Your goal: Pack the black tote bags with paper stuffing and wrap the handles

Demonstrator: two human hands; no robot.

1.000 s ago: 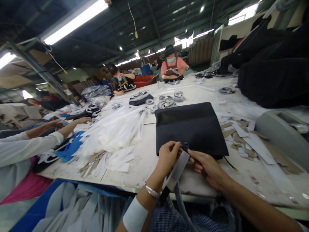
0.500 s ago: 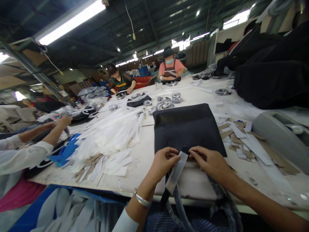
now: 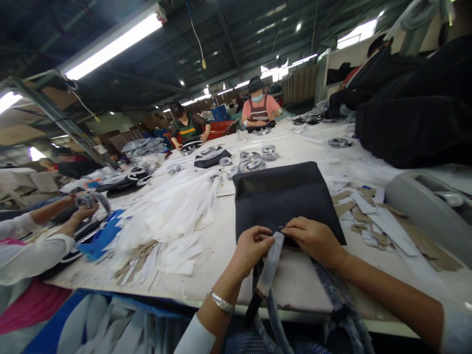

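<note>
A flat black bag (image 3: 285,194) lies on the white table (image 3: 221,236) in front of me. My left hand (image 3: 250,248) pinches the top of a pale wrapped strap (image 3: 271,265) at the bag's near edge. The strap hangs over the table edge towards my lap. My right hand (image 3: 313,238) rests with curled fingers on the bag's near edge, touching the strap's top end; what its fingertips pinch is hidden.
White plastic sleeves (image 3: 173,206) and cardboard scraps (image 3: 368,211) lie on either side of the bag. Coiled straps (image 3: 254,157) sit farther back. A grey machine (image 3: 427,206) stands at the right. A co-worker's hands (image 3: 79,209) work at the left; other people sit at the far end.
Both my hands have drawn slightly closer together at the bag's near edge, my right hand now lying over the strap's top. The co-worker at the left pulled both hands back towards themselves.
</note>
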